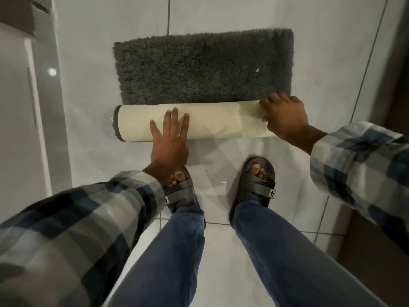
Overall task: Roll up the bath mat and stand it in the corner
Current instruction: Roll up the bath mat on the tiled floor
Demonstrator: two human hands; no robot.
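A dark grey shaggy bath mat lies on the white tiled floor, its near part rolled into a cream-backed roll. My left hand lies flat with spread fingers on the left-middle of the roll. My right hand curls over the roll's right end, fingers on its top where roll meets flat pile. The far half of the mat lies flat.
My two feet in dark sandals stand just behind the roll. A white cabinet or door runs along the left. A dark brown door frame stands at the right. White floor tiles stretch beyond the mat.
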